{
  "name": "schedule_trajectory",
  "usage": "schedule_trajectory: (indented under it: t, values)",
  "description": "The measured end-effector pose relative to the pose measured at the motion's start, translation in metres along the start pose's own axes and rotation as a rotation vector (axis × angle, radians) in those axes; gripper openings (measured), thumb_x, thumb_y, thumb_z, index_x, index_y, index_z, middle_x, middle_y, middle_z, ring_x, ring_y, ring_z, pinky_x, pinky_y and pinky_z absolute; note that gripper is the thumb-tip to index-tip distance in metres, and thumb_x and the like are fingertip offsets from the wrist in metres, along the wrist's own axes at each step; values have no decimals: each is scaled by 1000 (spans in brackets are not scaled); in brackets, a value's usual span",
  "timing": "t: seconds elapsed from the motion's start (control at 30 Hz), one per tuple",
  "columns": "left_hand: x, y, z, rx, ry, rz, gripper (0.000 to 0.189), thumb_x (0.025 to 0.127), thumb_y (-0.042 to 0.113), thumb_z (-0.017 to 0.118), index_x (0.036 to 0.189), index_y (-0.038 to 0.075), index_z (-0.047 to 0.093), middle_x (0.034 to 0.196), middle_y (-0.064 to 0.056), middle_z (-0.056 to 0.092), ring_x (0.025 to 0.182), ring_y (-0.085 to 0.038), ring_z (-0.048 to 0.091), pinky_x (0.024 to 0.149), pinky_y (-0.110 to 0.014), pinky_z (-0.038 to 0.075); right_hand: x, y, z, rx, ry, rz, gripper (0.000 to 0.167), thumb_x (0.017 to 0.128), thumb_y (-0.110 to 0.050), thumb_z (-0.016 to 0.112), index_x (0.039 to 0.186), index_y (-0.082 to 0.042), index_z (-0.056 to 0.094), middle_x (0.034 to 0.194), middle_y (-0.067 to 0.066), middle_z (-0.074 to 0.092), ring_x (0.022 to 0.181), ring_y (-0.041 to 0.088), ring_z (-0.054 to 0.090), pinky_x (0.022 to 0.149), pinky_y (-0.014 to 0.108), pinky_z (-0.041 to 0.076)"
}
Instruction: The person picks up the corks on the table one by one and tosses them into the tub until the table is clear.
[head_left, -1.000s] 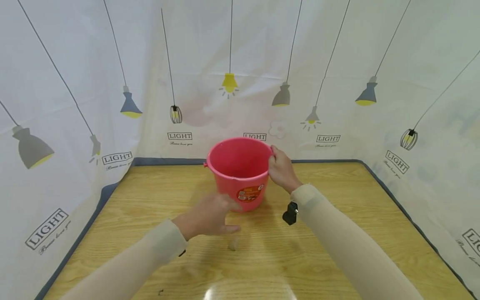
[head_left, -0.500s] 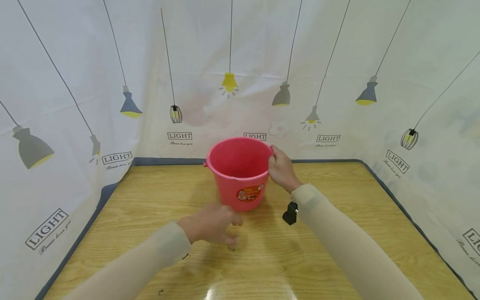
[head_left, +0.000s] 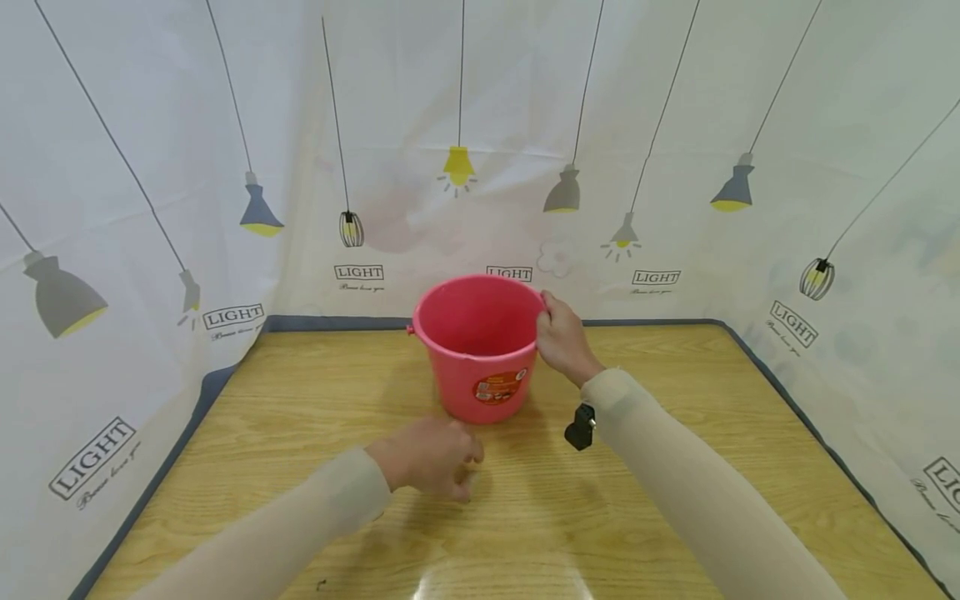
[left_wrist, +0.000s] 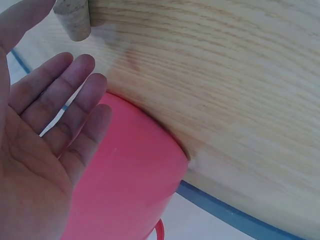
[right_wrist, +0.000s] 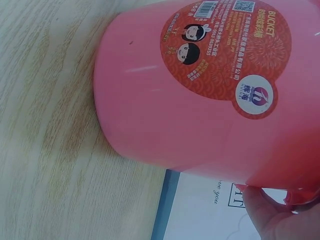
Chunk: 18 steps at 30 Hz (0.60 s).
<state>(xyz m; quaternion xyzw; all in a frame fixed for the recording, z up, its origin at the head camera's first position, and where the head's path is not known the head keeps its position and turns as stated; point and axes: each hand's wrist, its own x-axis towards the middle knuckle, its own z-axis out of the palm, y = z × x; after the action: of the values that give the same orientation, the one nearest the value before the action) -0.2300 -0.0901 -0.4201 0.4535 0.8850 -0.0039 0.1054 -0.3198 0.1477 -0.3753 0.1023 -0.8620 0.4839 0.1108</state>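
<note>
A pink bucket with a red round label stands upright at the back middle of the table. My right hand grips it at the right side of its rim, where the right wrist view shows my thumb by the handle mount. My left hand is low over the wood in front of the bucket. Between its spread thumb and its slightly bent fingers is a small tapered cork, with a gap between cork and fingertips. In the head view the hand mostly hides the cork.
The wooden table has a dark blue edge band. A white cloth printed with hanging lamps surrounds its back and sides. A black device hangs at my right wrist.
My left hand has come down and toward me from the bucket's front, and its thumb and fingers now surround the cork. My right hand and the bucket have stayed still.
</note>
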Motion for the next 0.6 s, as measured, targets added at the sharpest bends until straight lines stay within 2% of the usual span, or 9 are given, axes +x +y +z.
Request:
schedule_trajectory:
  t: [0.1,0.23,0.33,0.5,0.6]
  values:
    - [1,1,2,15,3,16,28,81,41,86,95,20,74,77,14,62,69,-3,54,65,-22,48,-1,0,0,2,0,3,52,109,-13,30,159,4,28,157,21,43,132,32,51,113,46,42]
    - [2,1,5,57,13,36,26,81,41,85,81,23,67,68,15,53,63,-5,49,59,-22,43,-1,-1,0,2,4,2,53,109,-14,30,159,4,28,158,20,42,137,31,48,114,46,40]
    - [2,0,7,58,1,29,27,82,42,85,78,25,64,67,16,52,63,-5,48,60,-23,42,-1,-1,0,6,-2,6,53,109,-14,31,159,4,27,158,20,41,138,30,48,114,46,39]
    - [2,0,8,55,-15,11,26,84,42,84,77,26,64,68,16,53,65,-5,49,64,-24,43,-1,-1,0,25,-13,13,53,110,-14,31,160,3,26,154,21,46,125,34,55,107,45,47]
    - [3,1,9,52,-16,4,25,84,41,83,78,26,65,68,16,53,66,-6,49,65,-24,43,-1,0,0,33,-14,11,53,110,-14,31,159,4,26,152,21,48,123,35,56,106,46,48]
